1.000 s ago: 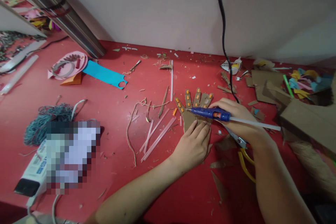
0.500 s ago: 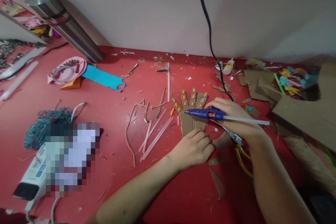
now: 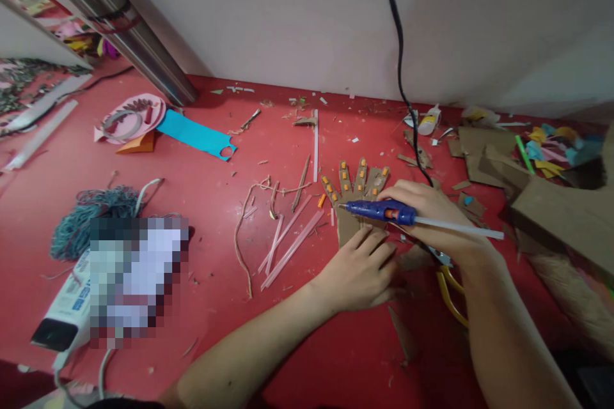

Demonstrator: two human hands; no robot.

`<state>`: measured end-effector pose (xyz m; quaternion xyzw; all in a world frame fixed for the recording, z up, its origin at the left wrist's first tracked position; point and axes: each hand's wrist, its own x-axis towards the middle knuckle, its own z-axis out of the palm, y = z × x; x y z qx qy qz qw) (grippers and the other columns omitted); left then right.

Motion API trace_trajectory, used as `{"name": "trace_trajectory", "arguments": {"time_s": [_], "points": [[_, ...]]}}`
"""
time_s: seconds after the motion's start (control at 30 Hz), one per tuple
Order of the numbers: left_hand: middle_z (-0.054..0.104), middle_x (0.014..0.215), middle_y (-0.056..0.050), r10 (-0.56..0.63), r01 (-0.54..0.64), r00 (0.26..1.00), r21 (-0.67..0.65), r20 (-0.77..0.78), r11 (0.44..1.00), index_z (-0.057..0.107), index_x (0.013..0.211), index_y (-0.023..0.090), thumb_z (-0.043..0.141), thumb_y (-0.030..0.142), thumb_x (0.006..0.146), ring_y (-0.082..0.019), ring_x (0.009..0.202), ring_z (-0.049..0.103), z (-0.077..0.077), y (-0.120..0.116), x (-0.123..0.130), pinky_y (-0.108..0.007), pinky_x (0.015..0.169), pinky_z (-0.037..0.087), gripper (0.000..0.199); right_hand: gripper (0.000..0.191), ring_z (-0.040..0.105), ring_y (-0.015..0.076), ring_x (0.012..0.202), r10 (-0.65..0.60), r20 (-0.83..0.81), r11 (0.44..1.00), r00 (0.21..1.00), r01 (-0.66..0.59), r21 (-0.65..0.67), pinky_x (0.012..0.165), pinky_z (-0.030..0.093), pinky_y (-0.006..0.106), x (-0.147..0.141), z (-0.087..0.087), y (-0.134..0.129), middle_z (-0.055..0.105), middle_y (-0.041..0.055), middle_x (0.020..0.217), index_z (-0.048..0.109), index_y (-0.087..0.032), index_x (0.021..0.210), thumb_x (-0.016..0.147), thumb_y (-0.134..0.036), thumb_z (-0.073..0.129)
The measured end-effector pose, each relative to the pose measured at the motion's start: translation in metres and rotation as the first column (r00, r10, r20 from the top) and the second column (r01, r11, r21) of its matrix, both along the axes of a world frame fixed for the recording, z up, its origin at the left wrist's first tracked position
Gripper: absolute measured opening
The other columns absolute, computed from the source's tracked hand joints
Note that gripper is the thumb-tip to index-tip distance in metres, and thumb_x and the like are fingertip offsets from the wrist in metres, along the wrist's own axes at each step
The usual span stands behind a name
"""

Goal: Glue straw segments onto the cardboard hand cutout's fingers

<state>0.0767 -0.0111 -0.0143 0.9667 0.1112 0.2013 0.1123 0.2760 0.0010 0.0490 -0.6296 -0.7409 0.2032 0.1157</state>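
With twelve o'clock toward the wall, the cardboard cut-out, shaped like a hand, lies flat at the centre of this clock, its cut fingers carrying short orange pieces and pointing toward twelve.

At three o'clock, the right hand has its fingers curled closely around a blue glue gun, whose nozzle points to nine over the cut-out's left side; I cannot tell whether it touches. A pale glue stick juts out behind, toward the cardboard scraps at three.

At six, the left hand has its fingers half bent and slightly apart, tips at the cut-out's lower edge; whether they grip it I cannot tell.

Room is tightest at four, where yellow-handled scissors lie beside the right forearm, and at two, where a black cable drops behind the right hand. Pink straws and string lie toward eight. The widest stretch of red table runs from seven to eight, beyond the left forearm, toward the near edge.
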Motion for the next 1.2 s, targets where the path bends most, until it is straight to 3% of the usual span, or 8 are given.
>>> {"name": "trace_trajectory", "arguments": {"time_s": [0.23,0.6,0.77,0.97,1.07,1.2], "points": [[0.058,0.143,-0.012,-0.073,0.069,0.993,-0.039,-0.093,0.997,0.065,0.129,0.012,0.056,0.056,0.097,-0.035,0.14,0.047,0.004,0.002,-0.003,-0.05,0.124,0.03,0.055,0.014,0.062,0.0211,0.083,0.024,0.08,0.999,0.996,-0.026,0.022,0.072,0.042,0.031,0.004,-0.005,0.0,0.067,0.0044,0.093,0.067,-0.023,0.1,0.091,-0.024,0.057],[0.065,0.133,-0.012,-0.003,0.003,1.0,-0.018,0.027,1.0,0.067,0.124,0.011,0.047,0.044,0.105,-0.028,0.133,0.055,-0.005,-0.002,0.001,-0.042,0.122,0.037,0.042,0.011,0.061,0.0205,0.08,0.067,0.083,0.997,0.994,-0.07,0.036,0.072,0.041,0.031,0.006,-0.006,0.0,0.066,0.0042,0.088,0.067,-0.023,0.093,0.089,-0.023,0.056],[0.064,0.135,-0.012,-0.009,0.01,0.999,-0.013,0.048,1.0,0.068,0.122,0.012,0.048,0.041,0.105,-0.027,0.132,0.056,-0.006,-0.002,0.002,-0.042,0.121,0.037,0.039,0.013,0.062,0.0209,0.083,0.02,0.103,0.996,0.994,-0.029,0.08,0.071,0.04,0.03,0.002,-0.009,-0.001,0.068,0.0054,0.091,0.067,-0.023,0.095,0.089,-0.025,0.056],[0.065,0.134,-0.013,-0.018,0.019,1.0,-0.062,0.018,0.998,0.066,0.125,0.011,0.049,0.043,0.104,-0.028,0.133,0.055,-0.006,-0.002,0.002,-0.043,0.12,0.039,0.042,0.011,0.06,0.0174,0.071,0.01,0.075,1.0,0.997,-0.008,-0.022,0.061,0.038,0.028,0.002,-0.007,0.003,0.065,0.0037,0.08,0.064,-0.022,0.082,0.087,-0.023,0.055],[0.065,0.133,-0.013,-0.018,0.02,0.999,-0.066,0.029,0.998,0.066,0.125,0.01,0.052,0.038,0.104,-0.028,0.132,0.056,-0.006,-0.002,0.002,-0.043,0.122,0.037,0.038,0.011,0.061,0.0168,0.071,0.016,0.068,0.999,0.998,-0.012,-0.052,0.06,0.039,0.027,0.003,-0.003,0.004,0.065,0.0051,0.089,0.064,-0.022,0.084,0.089,-0.025,0.055],[0.065,0.133,-0.01,-0.011,0.011,1.0,-0.068,0.003,0.998,0.068,0.121,0.014,0.05,0.033,0.105,-0.025,0.132,0.056,-0.006,-0.002,0.002,-0.041,0.121,0.039,0.031,0.01,0.062,0.0181,0.079,0.01,0.078,1.0,0.997,-0.012,0.017,0.065,0.042,0.029,0.004,-0.003,0.001,0.064,0.0069,0.103,0.062,-0.021,0.088,0.09,-0.026,0.054]]}}
